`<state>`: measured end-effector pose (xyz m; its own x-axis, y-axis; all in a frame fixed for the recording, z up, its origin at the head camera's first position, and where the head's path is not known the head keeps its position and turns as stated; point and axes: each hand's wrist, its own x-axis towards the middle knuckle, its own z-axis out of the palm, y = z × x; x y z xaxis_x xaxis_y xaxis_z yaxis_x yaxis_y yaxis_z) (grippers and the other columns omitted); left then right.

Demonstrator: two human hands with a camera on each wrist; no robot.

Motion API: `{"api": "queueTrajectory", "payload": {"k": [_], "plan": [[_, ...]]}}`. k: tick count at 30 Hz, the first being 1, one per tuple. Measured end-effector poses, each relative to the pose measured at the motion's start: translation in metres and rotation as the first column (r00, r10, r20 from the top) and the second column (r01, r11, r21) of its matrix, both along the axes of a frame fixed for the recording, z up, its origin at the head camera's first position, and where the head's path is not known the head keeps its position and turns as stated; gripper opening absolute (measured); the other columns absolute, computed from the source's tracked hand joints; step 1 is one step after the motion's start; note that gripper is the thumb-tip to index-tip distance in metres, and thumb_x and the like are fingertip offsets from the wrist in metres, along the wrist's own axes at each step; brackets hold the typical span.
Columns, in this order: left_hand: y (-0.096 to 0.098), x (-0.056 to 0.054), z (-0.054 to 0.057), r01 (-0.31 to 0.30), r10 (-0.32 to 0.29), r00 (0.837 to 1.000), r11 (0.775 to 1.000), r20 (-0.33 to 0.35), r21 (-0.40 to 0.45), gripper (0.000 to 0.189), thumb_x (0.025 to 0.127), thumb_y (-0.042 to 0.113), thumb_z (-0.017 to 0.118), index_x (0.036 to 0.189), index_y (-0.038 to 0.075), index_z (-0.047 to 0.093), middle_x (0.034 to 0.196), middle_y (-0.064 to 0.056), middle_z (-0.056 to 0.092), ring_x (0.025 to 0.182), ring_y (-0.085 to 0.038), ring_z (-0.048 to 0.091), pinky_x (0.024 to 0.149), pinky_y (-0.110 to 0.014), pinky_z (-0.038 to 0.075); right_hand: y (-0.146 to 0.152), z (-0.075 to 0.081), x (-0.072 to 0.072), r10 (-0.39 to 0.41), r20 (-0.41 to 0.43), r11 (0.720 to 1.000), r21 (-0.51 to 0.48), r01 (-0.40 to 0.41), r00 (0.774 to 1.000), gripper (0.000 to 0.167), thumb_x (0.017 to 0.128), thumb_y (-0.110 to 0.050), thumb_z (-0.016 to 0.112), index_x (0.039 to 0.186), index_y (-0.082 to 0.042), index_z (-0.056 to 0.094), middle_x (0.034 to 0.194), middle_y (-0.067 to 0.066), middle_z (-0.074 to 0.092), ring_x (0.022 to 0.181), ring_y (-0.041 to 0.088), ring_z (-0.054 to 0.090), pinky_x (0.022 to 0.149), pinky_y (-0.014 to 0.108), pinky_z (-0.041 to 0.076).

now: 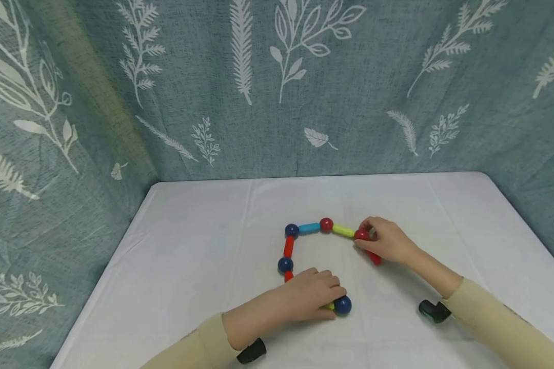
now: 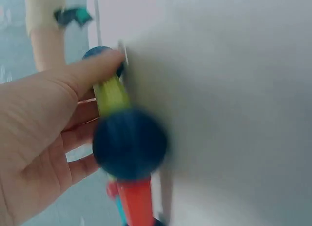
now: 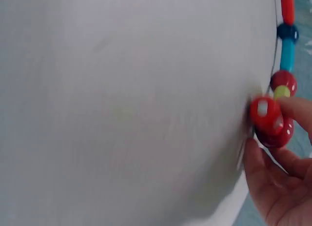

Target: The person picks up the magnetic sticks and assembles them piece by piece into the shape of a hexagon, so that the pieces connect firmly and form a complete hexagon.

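Observation:
An open chain of coloured rods and balls lies on the white cloth. My left hand [image 1: 307, 294] holds its near end, thumb and fingers around a yellow-green rod [image 2: 112, 96] by a dark blue end ball [image 1: 342, 306]. Another dark blue ball [image 2: 129, 144] and a red rod [image 2: 135, 201] follow, partly hidden by that hand in the head view. At the other end my right hand [image 1: 390, 241] pinches a red ball [image 1: 361, 234]; a red rod [image 1: 374, 258] sticks out from it toward me, its tip [image 3: 262, 107] pale. A yellow-green rod [image 1: 343, 231] joins this ball.
Between the hands the chain runs through a red ball [image 1: 326, 225], a light blue rod [image 1: 309, 228], a dark blue ball [image 1: 292, 231], a red rod [image 1: 288, 247] and another dark blue ball [image 1: 285, 265]. A leaf-patterned curtain [image 1: 268, 138] hangs behind the white table [image 1: 194, 220].

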<state>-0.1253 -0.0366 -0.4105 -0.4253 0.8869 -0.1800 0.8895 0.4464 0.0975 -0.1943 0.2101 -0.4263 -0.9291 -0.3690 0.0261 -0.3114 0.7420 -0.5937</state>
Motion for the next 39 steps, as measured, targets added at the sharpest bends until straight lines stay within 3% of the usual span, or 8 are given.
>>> {"api": "queueTrajectory", "payload": {"k": [4, 9, 12, 17, 26, 32, 36, 39], "plan": [[-0.020, -0.008, -0.004, -0.142, 0.138, 0.989, 0.987, 0.060, 0.075, 0.042, 0.092, 0.035, 0.068, 0.131, 0.021, 0.061, 0.117, 0.006, 0.062, 0.107, -0.008, 0.054, 0.088, -0.022, 0.045, 0.017, 0.003, 0.001, 0.199, -0.148, 0.978, 0.094, -0.187, 0.969, 0.030, 0.088, -0.010, 0.068, 0.118, -0.009, 0.063, 0.122, 0.009, 0.058, 0.106, 0.025, 0.055, 0.083, 0.041, 0.050], [-0.032, -0.008, -0.013, -0.351, 0.303, 0.922, 0.916, 0.242, 0.192, 0.046, 0.087, 0.045, 0.071, 0.124, 0.019, 0.066, 0.109, 0.007, 0.064, 0.097, -0.004, 0.054, 0.082, -0.020, 0.047, 0.032, 0.003, 0.001, 0.500, -0.338, 0.861, 0.287, -0.419, 0.797, 0.034, 0.080, -0.003, 0.072, 0.109, -0.019, 0.071, 0.128, 0.006, 0.059, 0.123, 0.030, 0.047, 0.097, 0.050, 0.042], [-0.029, -0.005, -0.019, -0.409, 0.347, 0.902, 0.876, 0.256, 0.256, 0.044, 0.088, 0.047, 0.069, 0.119, 0.017, 0.067, 0.104, 0.007, 0.065, 0.090, -0.003, 0.055, 0.078, -0.020, 0.047, 0.029, -0.002, 0.002, 0.535, -0.375, 0.843, 0.302, -0.446, 0.757, 0.028, 0.078, -0.011, 0.080, 0.104, -0.021, 0.071, 0.120, 0.004, 0.062, 0.116, 0.027, 0.049, 0.093, 0.047, 0.044], [-0.015, -0.001, -0.024, -0.458, 0.400, 0.886, 0.831, 0.233, 0.316, 0.043, 0.088, 0.047, 0.070, 0.117, 0.016, 0.067, 0.106, 0.004, 0.067, 0.092, -0.006, 0.058, 0.079, -0.020, 0.048, 0.015, -0.010, 0.007, 0.500, -0.337, 0.866, 0.191, -0.463, 0.798, 0.025, 0.082, -0.015, 0.079, 0.104, -0.023, 0.069, 0.112, -0.004, 0.058, 0.110, 0.019, 0.044, 0.088, 0.039, 0.048], [0.007, -0.002, -0.028, -0.496, 0.425, 0.866, 0.799, 0.263, 0.341, 0.040, 0.085, 0.044, 0.073, 0.112, 0.014, 0.068, 0.102, 0.005, 0.068, 0.087, -0.005, 0.057, 0.074, -0.016, 0.047, 0.006, -0.010, 0.018, 0.478, -0.186, 0.876, 0.029, -0.482, 0.858, 0.025, 0.086, -0.016, 0.075, 0.106, -0.029, 0.067, 0.117, -0.006, 0.054, 0.117, 0.018, 0.039, 0.094, 0.039, 0.044], [0.004, -0.007, -0.025, -0.478, 0.407, 0.877, 0.787, 0.255, 0.390, 0.042, 0.087, 0.046, 0.071, 0.113, 0.014, 0.069, 0.099, 0.006, 0.066, 0.086, -0.005, 0.055, 0.071, -0.016, 0.046, 0.003, -0.006, 0.021, 0.424, -0.145, 0.905, 0.023, -0.425, 0.894, 0.026, 0.086, -0.012, 0.073, 0.105, -0.028, 0.068, 0.120, -0.007, 0.055, 0.118, 0.016, 0.041, 0.095, 0.042, 0.045], [-0.007, -0.029, -0.019, -0.469, 0.428, 0.880, 0.714, 0.207, 0.520, 0.038, 0.092, 0.038, 0.067, 0.118, 0.011, 0.067, 0.109, 0.000, 0.065, 0.099, -0.013, 0.057, 0.079, -0.024, 0.050, -0.006, -0.005, 0.016, 0.287, -0.158, 0.957, 0.006, -0.289, 0.945, 0.025, 0.088, -0.014, 0.070, 0.112, -0.017, 0.065, 0.122, -0.001, 0.056, 0.113, 0.019, 0.049, 0.091, 0.043, 0.048], [-0.018, -0.058, -0.018, -0.510, 0.502, 0.844, 0.644, 0.188, 0.570, 0.042, 0.094, 0.028, 0.065, 0.129, 0.007, 0.059, 0.129, -0.008, 0.057, 0.118, -0.022, 0.051, 0.093, -0.035, 0.048, -0.018, -0.006, 0.008, 0.165, -0.142, 0.986, 0.010, -0.166, 0.976, 0.041, 0.091, -0.020, 0.069, 0.128, -0.007, 0.055, 0.125, 0.008, 0.055, 0.110, 0.025, 0.054, 0.089, 0.045, 0.050]]}}
